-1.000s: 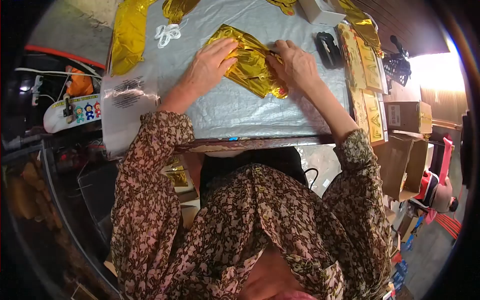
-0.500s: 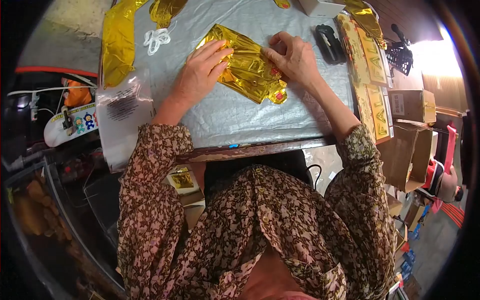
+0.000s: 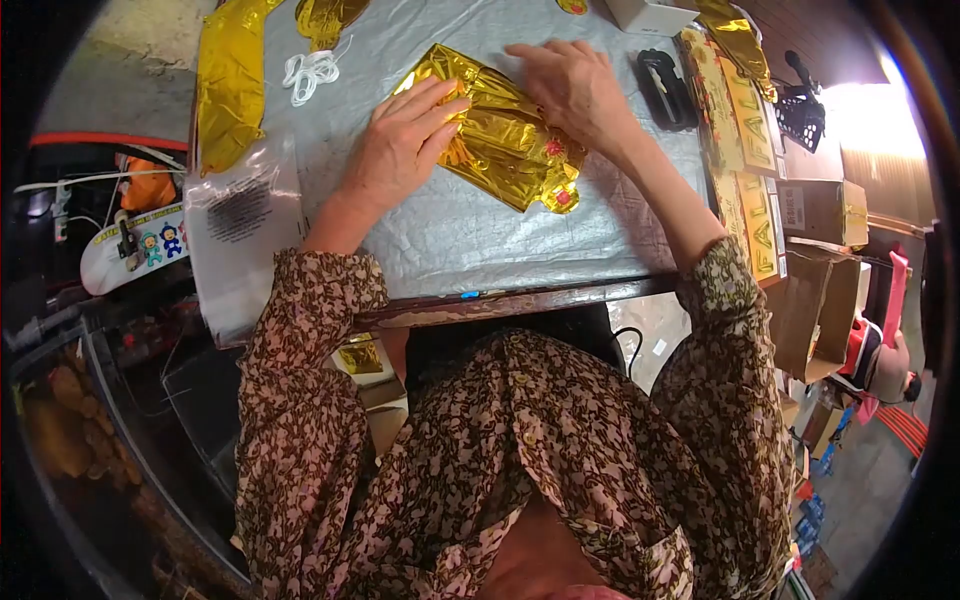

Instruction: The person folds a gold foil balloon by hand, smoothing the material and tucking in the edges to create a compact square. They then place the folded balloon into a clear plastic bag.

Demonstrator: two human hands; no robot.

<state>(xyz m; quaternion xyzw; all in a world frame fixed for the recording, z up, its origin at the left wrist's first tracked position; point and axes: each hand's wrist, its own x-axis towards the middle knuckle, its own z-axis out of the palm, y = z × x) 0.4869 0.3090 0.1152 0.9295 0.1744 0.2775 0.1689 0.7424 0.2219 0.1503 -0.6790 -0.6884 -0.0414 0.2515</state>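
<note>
A shiny gold foil balloon (image 3: 500,140), flat and creased with red printed spots, lies at a slant on the table. My left hand (image 3: 400,135) rests on its left part, fingers stretched out and pressing lightly on the foil. At the upper right edge of the balloon is my right hand (image 3: 580,95), its fingers spread and pointing left, with nothing seen in them. The palm side of this hand is hidden, so whether it touches the foil cannot be made out.
A grey sheet (image 3: 440,235) covers the table. Around it lie a long gold foil piece (image 3: 230,85), white string (image 3: 310,75), a clear plastic bag (image 3: 250,240), a black tool (image 3: 665,88), a white box (image 3: 650,14) and "FALL" packages (image 3: 750,120).
My right hand has let go of the balloon's upper right edge, and its fingers have spread and lifted up and left. My left hand stays on the foil, which lies flatter.
</note>
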